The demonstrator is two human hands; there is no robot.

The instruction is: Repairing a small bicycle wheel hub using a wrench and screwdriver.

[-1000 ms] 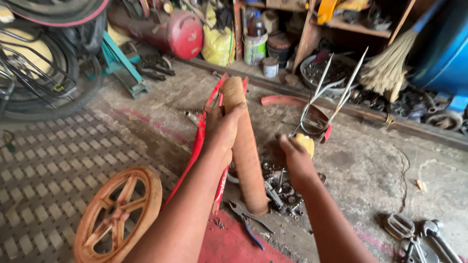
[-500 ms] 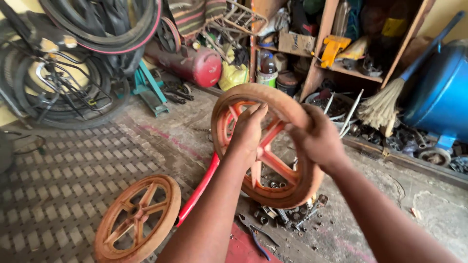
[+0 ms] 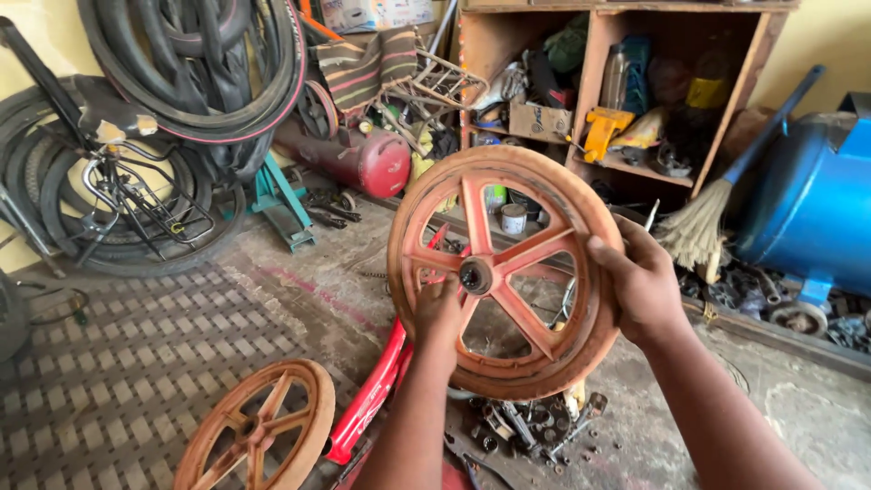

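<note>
My right hand (image 3: pixel 642 289) has its grip closed over the rim of a dusty orange plastic wheel (image 3: pixel 504 272), fingers wrapped over the right edge and thumb on the near face. My left hand (image 3: pixel 437 315) grips the same wheel lower down on its left side, fingers curled round a spoke close to the dark hub (image 3: pixel 474 275). Between the two grips the wheel stands upright in the air in front of me, its five spokes facing me, well above the floor.

Just below the wheel a scatter of small metal parts and bolts (image 3: pixel 535 425) lies on the concrete floor (image 3: pixel 780 408). A red frame tube (image 3: pixel 372 399) slants down beside my left forearm. To the lower left a second orange wheel (image 3: pixel 257 426) lies flat on a checkered mat (image 3: pixel 118 363).

Farther out, a red cylinder tank (image 3: pixel 349 161) lies on its side by the wall, with a teal metal stand (image 3: pixel 279 201) just beside it. Black tyres (image 3: pixel 209 63) hang and lean at the upper left, near a bicycle saddle and carrier rack (image 3: pixel 136 191). A wooden shelf unit (image 3: pixel 590 54) full of odds and ends stands behind the wheel. At the right a broom (image 3: pixel 703 227) leans against it, next to a big blue drum (image 3: pixel 807 209).
</note>
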